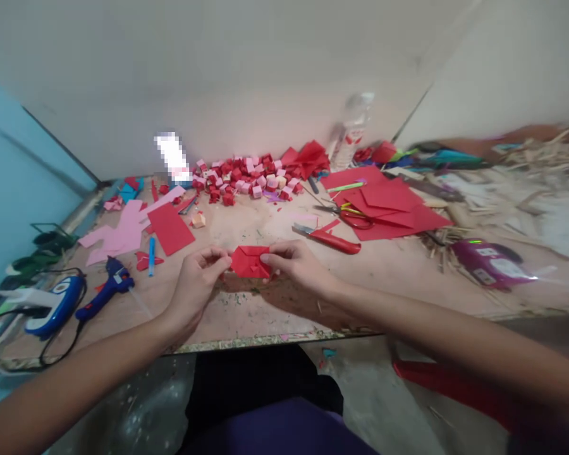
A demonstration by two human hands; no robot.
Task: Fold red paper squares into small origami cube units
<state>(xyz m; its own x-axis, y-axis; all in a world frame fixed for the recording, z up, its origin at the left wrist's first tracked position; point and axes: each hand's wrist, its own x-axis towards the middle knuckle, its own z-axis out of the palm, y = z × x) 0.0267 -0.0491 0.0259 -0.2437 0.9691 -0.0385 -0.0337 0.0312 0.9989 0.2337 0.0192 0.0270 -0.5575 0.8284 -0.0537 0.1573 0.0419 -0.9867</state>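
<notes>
A small piece of folded red paper (250, 260) is held just above the front part of the table, creased into flaps with a pointed left end. My left hand (201, 272) pinches that pointed end between thumb and fingers. At the other end, my right hand (296, 265) grips the paper, its thumb lying on the front face and the fingers behind, mostly hidden. Beyond the hands lie red-handled pliers (329, 240) and scissors with red and yellow handles (355, 218).
Small pink and red folded paper cubes (246, 177) are heaped against the wall. Red sheets (393, 208) and a plastic bottle (353, 129) stand right of them. At left are a blue glue gun (107, 287), a power strip (57, 306), pink paper (123, 234) and a blue pen (152, 256).
</notes>
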